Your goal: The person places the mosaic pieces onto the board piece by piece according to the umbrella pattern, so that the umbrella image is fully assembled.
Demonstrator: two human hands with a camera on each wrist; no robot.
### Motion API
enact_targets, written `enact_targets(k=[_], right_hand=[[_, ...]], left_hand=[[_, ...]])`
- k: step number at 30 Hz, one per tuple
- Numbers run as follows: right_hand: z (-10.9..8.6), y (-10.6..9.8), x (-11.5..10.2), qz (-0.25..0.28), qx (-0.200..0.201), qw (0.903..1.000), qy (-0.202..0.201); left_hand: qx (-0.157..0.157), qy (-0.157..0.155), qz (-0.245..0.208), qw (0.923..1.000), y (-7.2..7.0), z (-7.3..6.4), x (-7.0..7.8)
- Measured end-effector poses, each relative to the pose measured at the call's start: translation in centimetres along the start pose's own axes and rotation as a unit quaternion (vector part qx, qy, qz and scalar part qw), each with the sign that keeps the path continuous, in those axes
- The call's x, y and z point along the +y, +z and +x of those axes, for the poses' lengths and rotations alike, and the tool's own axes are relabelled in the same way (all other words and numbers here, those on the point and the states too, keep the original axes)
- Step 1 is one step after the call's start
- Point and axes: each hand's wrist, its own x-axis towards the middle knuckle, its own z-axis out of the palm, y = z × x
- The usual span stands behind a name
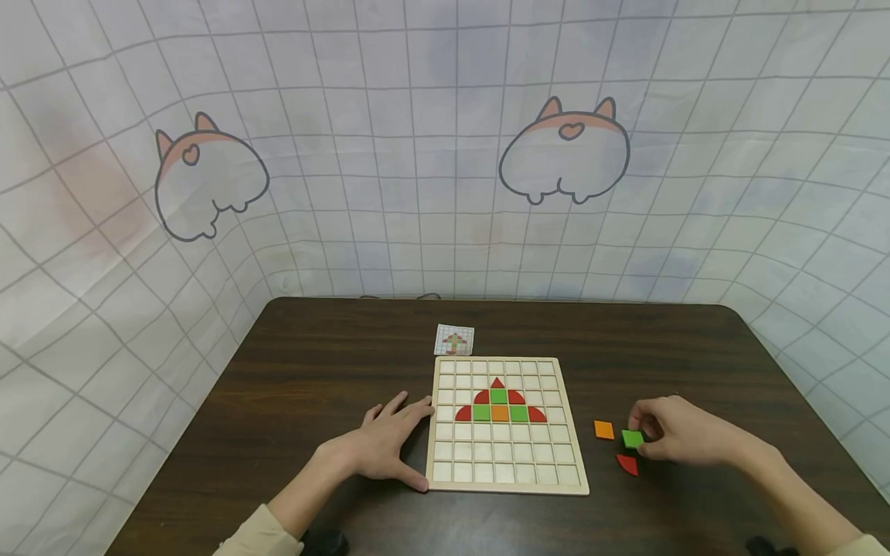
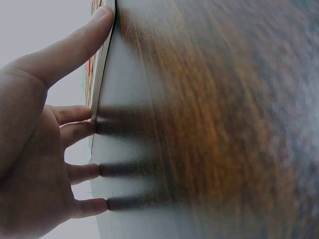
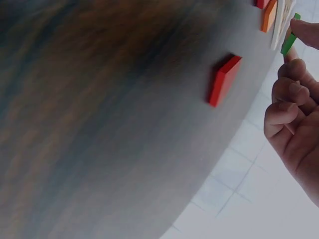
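Observation:
A pale wooden grid board point(image 1: 507, 468) lies on the table with red, green and orange tiles set in its upper half. My left hand point(image 1: 381, 442) rests at the board's left edge, fingers spread, thumb touching near its lower corner; the left wrist view shows the thumb point(image 2: 75, 49) along that edge. To the right of the board, my right hand point(image 1: 677, 432) pinches a green square tile point(image 1: 632, 439) between thumb and forefinger; in the right wrist view the tile point(image 3: 290, 42) is tilted. Beside it are an orange square tile point(image 1: 603, 430) and a red quarter-round tile point(image 1: 627, 464).
A small card point(image 1: 454, 340) printed with a coloured grid pattern lies just behind the board. The dark wooden table point(image 1: 334, 340) ends at a wall covering point(image 1: 389, 154) with grid lines. Dark objects show partly at the near edge, one of them point(image 1: 325, 542) by the left sleeve.

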Motion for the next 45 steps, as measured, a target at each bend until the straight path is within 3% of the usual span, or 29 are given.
enact_targets(k=[25, 38, 45], right_hand=[[7.7, 2.2, -5.8, -0.008, -0.023, 0.9987, -0.044], [10.2, 4.0, -6.9, -0.024, -0.012, 0.9982, -0.054], [11.1, 5.0, -7.5, -0.04, 0.004, 0.9961, -0.078]], left_hand=[[0.001, -0.002, -0.003, 1.0, 0.0, 0.0, 0.0], [0.003, -0.001, -0.004, 1.0, 0.0, 0.1, 0.2], [0.004, -0.001, -0.01, 0.9999, -0.1, 0.0, 0.2]])
